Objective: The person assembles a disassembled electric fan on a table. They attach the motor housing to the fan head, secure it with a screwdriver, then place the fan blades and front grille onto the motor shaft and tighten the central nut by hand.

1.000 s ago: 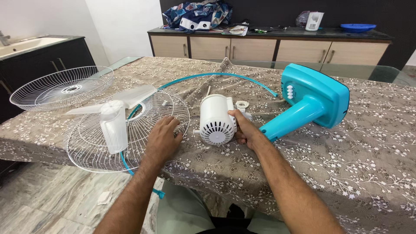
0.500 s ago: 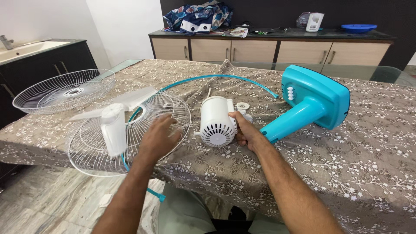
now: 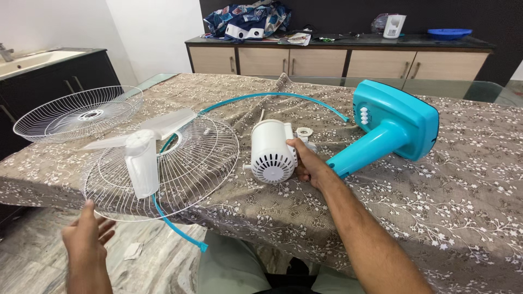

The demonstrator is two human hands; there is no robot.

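- A white wire fan guard (image 3: 76, 112) lies dish-up at the far left corner of the desk (image 3: 436, 179), which is covered by a brown flowered cloth.
- The left hand (image 3: 86, 235) hangs off the near left edge of the desk, over the floor, fingers spread and released, holding nothing; it is just below the rim of a second wire guard (image 3: 180, 169).
- That second guard lies flat and juts past the desk's near edge. A white fan blade (image 3: 143, 146) rests on its left part.
- A thin teal rim ring (image 3: 272, 95) arcs from under the guard toward the far side, with one loose end dangling off the near edge.
- The white motor housing (image 3: 271, 151) sits near the middle of the desk, its vented end facing the near side.
- The right hand (image 3: 304, 162) is clasped on the right side of the motor housing, thumb on top.
- The teal fan stand (image 3: 389, 130) lies tilted at the right, its neck joining the motor beside that hand.
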